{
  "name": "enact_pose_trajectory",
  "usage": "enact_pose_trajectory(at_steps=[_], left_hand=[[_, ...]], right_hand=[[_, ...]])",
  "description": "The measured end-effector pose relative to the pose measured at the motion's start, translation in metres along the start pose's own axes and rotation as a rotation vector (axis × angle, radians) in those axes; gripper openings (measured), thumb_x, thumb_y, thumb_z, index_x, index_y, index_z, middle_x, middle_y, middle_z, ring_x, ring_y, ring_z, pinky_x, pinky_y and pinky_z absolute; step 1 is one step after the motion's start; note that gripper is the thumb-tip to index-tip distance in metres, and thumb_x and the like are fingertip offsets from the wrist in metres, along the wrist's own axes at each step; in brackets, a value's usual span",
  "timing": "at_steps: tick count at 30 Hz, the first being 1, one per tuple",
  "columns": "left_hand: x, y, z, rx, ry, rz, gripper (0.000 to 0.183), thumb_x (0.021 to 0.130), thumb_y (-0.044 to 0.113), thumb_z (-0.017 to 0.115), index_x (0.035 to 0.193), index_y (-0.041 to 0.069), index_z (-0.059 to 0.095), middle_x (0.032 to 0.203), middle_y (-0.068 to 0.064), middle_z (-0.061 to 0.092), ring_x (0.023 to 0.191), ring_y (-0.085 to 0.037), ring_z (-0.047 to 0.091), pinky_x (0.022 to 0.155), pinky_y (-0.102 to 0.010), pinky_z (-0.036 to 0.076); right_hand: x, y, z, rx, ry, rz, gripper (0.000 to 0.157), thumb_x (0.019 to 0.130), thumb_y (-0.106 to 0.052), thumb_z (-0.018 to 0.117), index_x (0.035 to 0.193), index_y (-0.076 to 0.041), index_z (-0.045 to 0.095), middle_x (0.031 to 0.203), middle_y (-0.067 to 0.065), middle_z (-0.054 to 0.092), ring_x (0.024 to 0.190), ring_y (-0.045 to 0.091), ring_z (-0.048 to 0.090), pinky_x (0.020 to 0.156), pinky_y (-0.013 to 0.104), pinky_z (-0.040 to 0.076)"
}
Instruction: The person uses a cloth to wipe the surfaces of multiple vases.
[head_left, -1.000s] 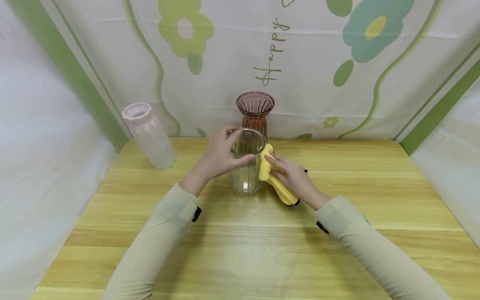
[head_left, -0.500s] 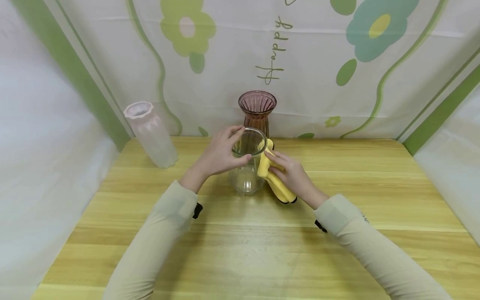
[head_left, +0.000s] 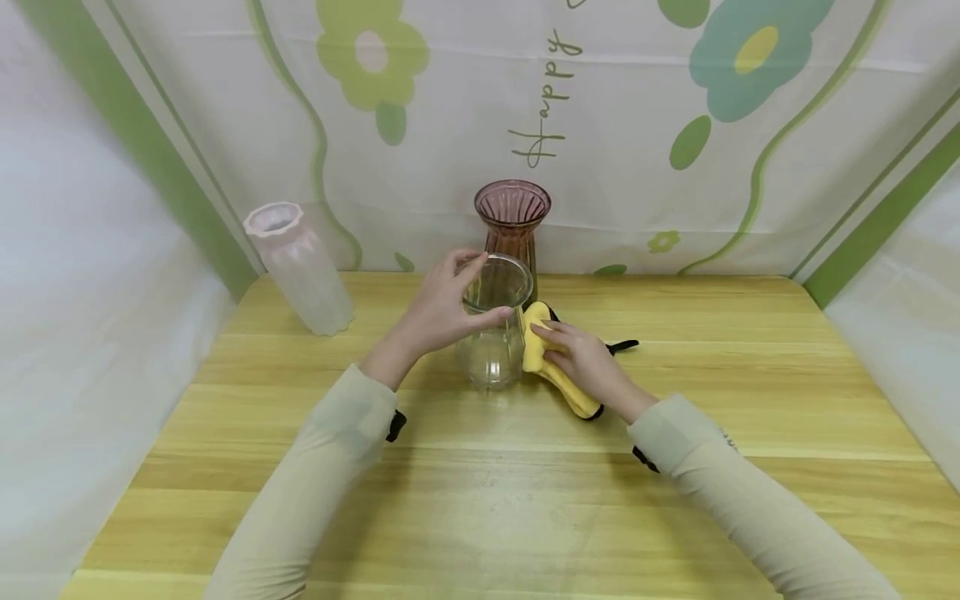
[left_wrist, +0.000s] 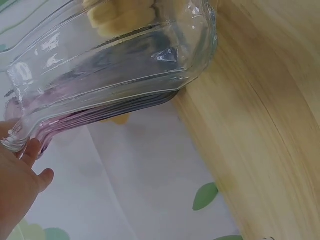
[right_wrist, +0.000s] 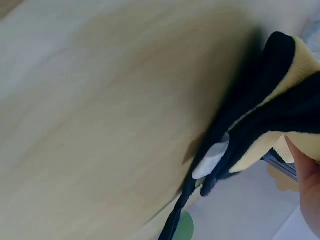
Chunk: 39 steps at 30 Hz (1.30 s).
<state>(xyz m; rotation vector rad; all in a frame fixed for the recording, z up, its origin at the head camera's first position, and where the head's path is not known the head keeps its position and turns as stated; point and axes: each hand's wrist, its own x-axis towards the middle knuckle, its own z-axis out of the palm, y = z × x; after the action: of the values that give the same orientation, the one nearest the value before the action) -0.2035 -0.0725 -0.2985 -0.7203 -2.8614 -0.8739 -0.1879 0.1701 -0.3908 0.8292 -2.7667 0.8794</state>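
Note:
A clear glass vase (head_left: pixel 491 354) stands upright on the wooden table, and its lower part fills the top of the left wrist view. My left hand (head_left: pixel 444 308) grips it around the rim from the left. My right hand (head_left: pixel 588 362) holds a folded yellow cloth (head_left: pixel 537 337) with black edging at the vase's right side. Whether the cloth touches the glass there is hard to tell. In the right wrist view the cloth's black edging (right_wrist: pixel 272 107) shows, with a strap and a white tag hanging from it.
Just behind the clear vase stands a purple-pink ribbed glass vase (head_left: pixel 513 208), its lower part partly hidden. A frosted white-pink vase (head_left: pixel 302 271) stands at the table's back left. A printed curtain (head_left: pixel 600 192) hangs behind the wooden table (head_left: pixel 495 517).
My right hand with the cloth first goes slightly up along the vase's side, then back down and a little right. My left hand and the vase stay nearly in place.

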Motion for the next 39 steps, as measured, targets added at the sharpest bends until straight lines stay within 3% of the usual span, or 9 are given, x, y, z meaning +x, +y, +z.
enact_pose_trajectory(at_steps=[7, 12, 15, 22, 28, 33, 39], left_hand=[[0.001, -0.001, -0.003, 0.024, -0.009, 0.022, 0.088, 0.083, 0.050, 0.066, 0.149, 0.004, 0.030, 0.154, -0.015, 0.029, 0.141, -0.034, 0.028, 0.117, -0.053, 0.022], [0.003, -0.001, -0.007, 0.047, -0.044, 0.040, 0.086, 0.084, 0.047, 0.065, 0.149, 0.004, 0.030, 0.155, -0.014, 0.029, 0.143, -0.033, 0.027, 0.119, -0.054, 0.019], [0.003, -0.001, -0.008, 0.052, -0.071, 0.043, 0.086, 0.084, 0.046, 0.063, 0.150, 0.004, 0.027, 0.157, -0.012, 0.026, 0.145, -0.032, 0.024, 0.121, -0.053, 0.013], [0.003, -0.003, -0.008, 0.054, -0.098, 0.049, 0.088, 0.085, 0.051, 0.059, 0.152, 0.006, 0.023, 0.160, -0.010, 0.020, 0.147, -0.032, 0.019, 0.121, -0.054, 0.008], [0.004, -0.002, -0.005, 0.061, -0.064, 0.045, 0.090, 0.084, 0.054, 0.060, 0.151, 0.007, 0.024, 0.160, -0.011, 0.017, 0.146, -0.034, 0.018, 0.119, -0.057, 0.014], [0.003, -0.001, -0.003, 0.044, -0.025, 0.033, 0.088, 0.084, 0.054, 0.062, 0.150, 0.006, 0.029, 0.154, -0.016, 0.024, 0.141, -0.032, 0.024, 0.117, -0.051, 0.023], [0.001, -0.001, -0.004, 0.048, -0.030, 0.023, 0.088, 0.085, 0.053, 0.062, 0.150, 0.005, 0.028, 0.154, -0.016, 0.026, 0.141, -0.034, 0.023, 0.117, -0.053, 0.022]], right_hand=[[0.011, -0.018, -0.014, 0.111, 0.126, 0.002, 0.048, 0.087, -0.004, 0.066, 0.133, -0.006, 0.056, 0.138, 0.022, 0.051, 0.127, 0.040, 0.050, 0.105, 0.050, 0.043], [0.018, -0.029, -0.020, 0.147, 0.250, -0.053, 0.048, 0.085, -0.001, 0.067, 0.132, -0.003, 0.056, 0.135, 0.022, 0.055, 0.122, 0.038, 0.055, 0.100, 0.046, 0.048], [0.020, -0.033, -0.021, 0.168, 0.283, -0.076, 0.047, 0.083, 0.001, 0.068, 0.129, 0.000, 0.057, 0.133, 0.022, 0.057, 0.121, 0.038, 0.057, 0.099, 0.044, 0.049], [0.017, -0.027, -0.012, 0.137, 0.218, -0.072, 0.049, 0.082, 0.002, 0.069, 0.130, 0.000, 0.056, 0.132, 0.024, 0.056, 0.123, 0.040, 0.055, 0.103, 0.046, 0.046], [0.008, -0.016, -0.003, 0.111, 0.104, -0.012, 0.051, 0.085, -0.002, 0.067, 0.134, -0.003, 0.053, 0.135, 0.024, 0.053, 0.124, 0.041, 0.053, 0.104, 0.049, 0.045], [0.000, -0.007, 0.004, 0.030, 0.008, 0.046, 0.049, 0.088, -0.007, 0.065, 0.135, -0.005, 0.053, 0.138, 0.021, 0.052, 0.125, 0.041, 0.052, 0.103, 0.050, 0.045], [0.001, -0.008, 0.003, 0.017, 0.039, 0.016, 0.048, 0.087, -0.006, 0.066, 0.134, -0.007, 0.055, 0.137, 0.021, 0.053, 0.124, 0.040, 0.053, 0.102, 0.049, 0.046]])
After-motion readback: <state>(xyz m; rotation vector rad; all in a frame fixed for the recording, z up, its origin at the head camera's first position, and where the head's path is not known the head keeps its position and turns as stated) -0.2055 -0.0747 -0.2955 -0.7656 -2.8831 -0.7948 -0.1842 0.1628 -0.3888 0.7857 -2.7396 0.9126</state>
